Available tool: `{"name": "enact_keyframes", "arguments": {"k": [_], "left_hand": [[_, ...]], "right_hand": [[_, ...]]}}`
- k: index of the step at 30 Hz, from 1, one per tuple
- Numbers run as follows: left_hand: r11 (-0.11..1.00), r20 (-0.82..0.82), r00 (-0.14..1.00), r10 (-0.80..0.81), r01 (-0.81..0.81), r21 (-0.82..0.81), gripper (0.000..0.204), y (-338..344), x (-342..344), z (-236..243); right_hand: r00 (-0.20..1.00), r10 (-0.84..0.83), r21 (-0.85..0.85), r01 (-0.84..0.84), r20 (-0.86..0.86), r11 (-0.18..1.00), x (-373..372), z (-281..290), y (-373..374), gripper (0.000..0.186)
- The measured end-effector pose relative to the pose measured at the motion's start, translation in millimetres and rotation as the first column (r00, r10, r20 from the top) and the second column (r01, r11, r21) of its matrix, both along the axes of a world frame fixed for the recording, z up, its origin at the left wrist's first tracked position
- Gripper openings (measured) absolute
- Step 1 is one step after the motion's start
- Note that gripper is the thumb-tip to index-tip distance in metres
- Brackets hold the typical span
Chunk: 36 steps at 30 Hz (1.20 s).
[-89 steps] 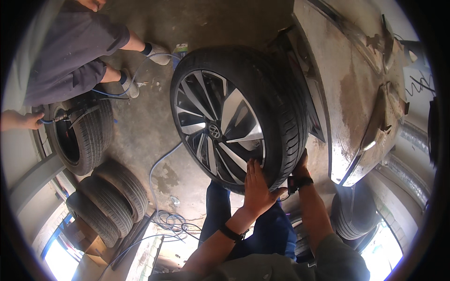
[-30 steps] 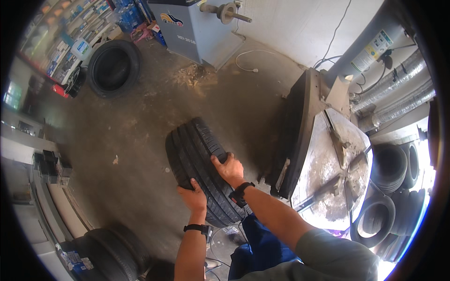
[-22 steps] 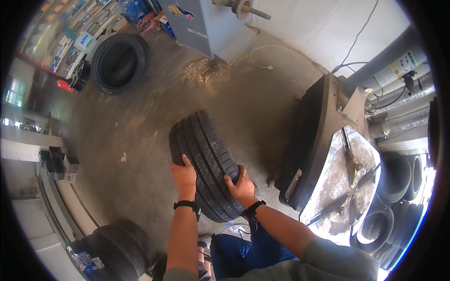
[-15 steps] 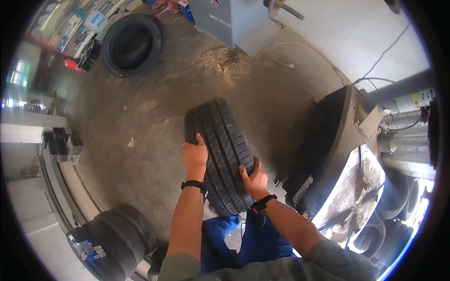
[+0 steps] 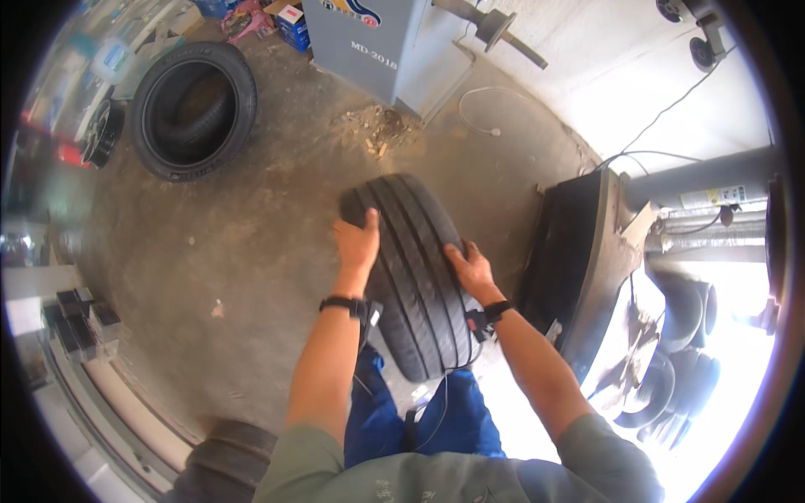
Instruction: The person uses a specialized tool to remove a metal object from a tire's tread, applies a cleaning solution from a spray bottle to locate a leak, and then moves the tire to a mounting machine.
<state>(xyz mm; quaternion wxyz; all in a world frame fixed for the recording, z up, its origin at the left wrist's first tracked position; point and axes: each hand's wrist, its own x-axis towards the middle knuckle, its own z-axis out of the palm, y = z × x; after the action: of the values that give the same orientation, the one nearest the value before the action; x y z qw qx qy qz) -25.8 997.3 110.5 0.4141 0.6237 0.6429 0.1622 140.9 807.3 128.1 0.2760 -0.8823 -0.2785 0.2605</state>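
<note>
Nearest you, the upright black tyre [image 5: 412,272] stands on the rough, stained concrete floor [image 5: 251,251] in front of your blue trouser legs, its ribbed tread facing up toward you. Your left hand [image 5: 358,243] lies flat on the tread's left shoulder with fingers together, and your right hand [image 5: 470,268] grips the right shoulder with fingers spread, so the tyre sits between your palms. Farther off, a dark machine cover [image 5: 579,268] stands close on the right, a second tyre [image 5: 194,109] lies flat at the far left, and a grey balancing machine [image 5: 381,42] stands at the floor's far edge.
</note>
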Motion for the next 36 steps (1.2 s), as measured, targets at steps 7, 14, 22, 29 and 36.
{"name": "enact_keyframes", "arguments": {"k": [7, 14, 22, 29, 36], "left_hand": [[0.986, 0.157, 0.974, -0.163, 0.154, 0.068, 0.108, -91.4, -92.8, 22.2], [0.994, 0.001, 0.999, 0.05, -0.049, 0.093, 0.095, 78.9, -63.1, 20.1], [0.81, -0.521, 0.831, -0.195, 0.436, 0.392, 0.074, 104.9, 0.9, 53.7], [0.901, -0.57, 0.807, 0.157, 0.12, 0.417, 0.057, 204.6, 55.4, 42.2], [0.876, -0.603, 0.779, 0.171, 0.16, 0.455, 0.052, 273.7, 56.1, 41.3]], "right_hand": [[0.976, -0.204, -0.065, 0.209, 0.072, 0.976, -106.1, -3.3, -29.7, 0.067], [0.999, -0.037, -0.212, 0.038, 0.008, 0.977, -72.2, 46.3, 186.5, 0.073], [0.965, 0.262, -0.152, -0.263, -0.028, 0.953, -47.8, 23.3, 188.0, 0.087], [0.725, 0.658, 0.123, -0.648, -0.203, 0.752, 92.8, 55.3, 329.0, 0.069], [0.712, 0.141, 0.294, -0.451, 0.688, 0.843, 392.7, 176.3, 580.2, 0.053]]}}
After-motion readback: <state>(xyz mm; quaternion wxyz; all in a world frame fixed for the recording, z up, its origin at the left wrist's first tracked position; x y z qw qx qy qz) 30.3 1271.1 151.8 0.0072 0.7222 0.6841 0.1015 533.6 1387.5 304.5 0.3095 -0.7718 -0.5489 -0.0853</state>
